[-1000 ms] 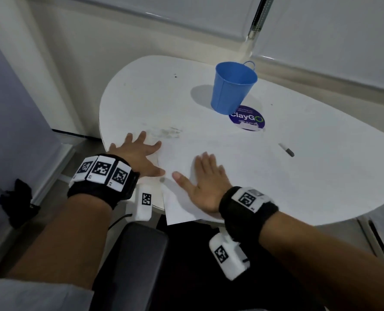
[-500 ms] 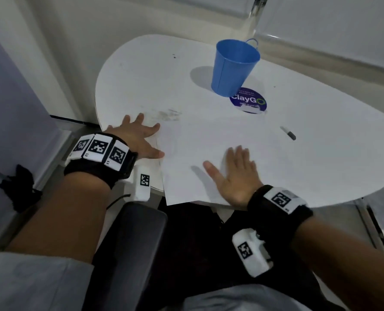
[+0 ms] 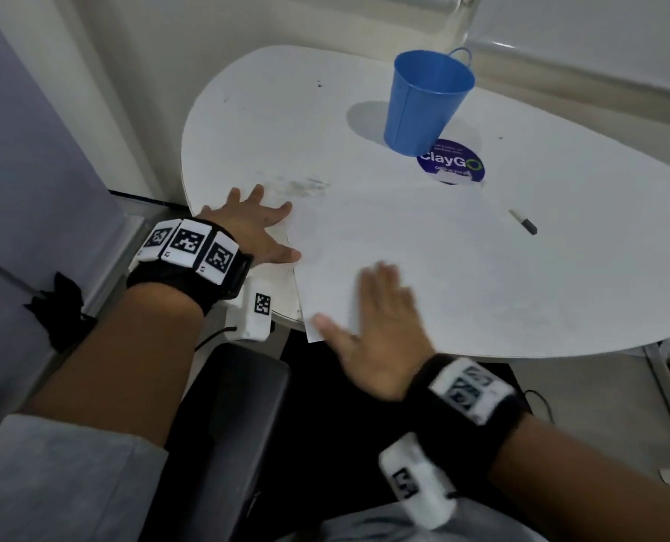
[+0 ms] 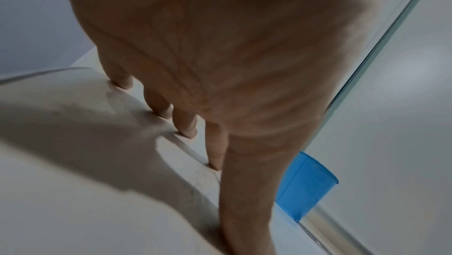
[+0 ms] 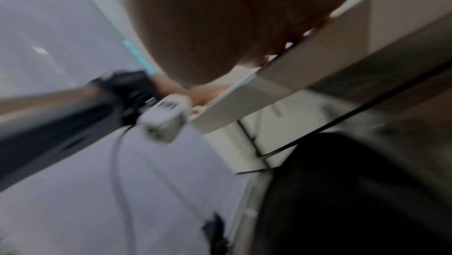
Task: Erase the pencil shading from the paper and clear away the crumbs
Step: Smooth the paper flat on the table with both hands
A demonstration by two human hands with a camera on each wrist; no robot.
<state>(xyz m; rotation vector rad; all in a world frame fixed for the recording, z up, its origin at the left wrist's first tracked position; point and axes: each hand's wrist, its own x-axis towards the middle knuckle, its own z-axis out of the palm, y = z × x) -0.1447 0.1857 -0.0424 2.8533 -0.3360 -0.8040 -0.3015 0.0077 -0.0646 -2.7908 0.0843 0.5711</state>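
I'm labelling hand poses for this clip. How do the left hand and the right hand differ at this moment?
The left hand is sharp, fingers spread, at the paper's left edge on the table; the right hand is motion-blurred, fingers together, at the paper's near edge. The left hand lies wholly over the table; the right hand's heel overhangs the table's front edge. Both are flat, palm down, holding nothing.

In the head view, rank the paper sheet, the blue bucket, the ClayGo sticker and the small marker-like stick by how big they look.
1. paper sheet, by far the largest
2. blue bucket
3. ClayGo sticker, partly hidden by the bucket
4. marker-like stick, the smallest

The paper lies nearer the camera, which exaggerates its lead but not the order.
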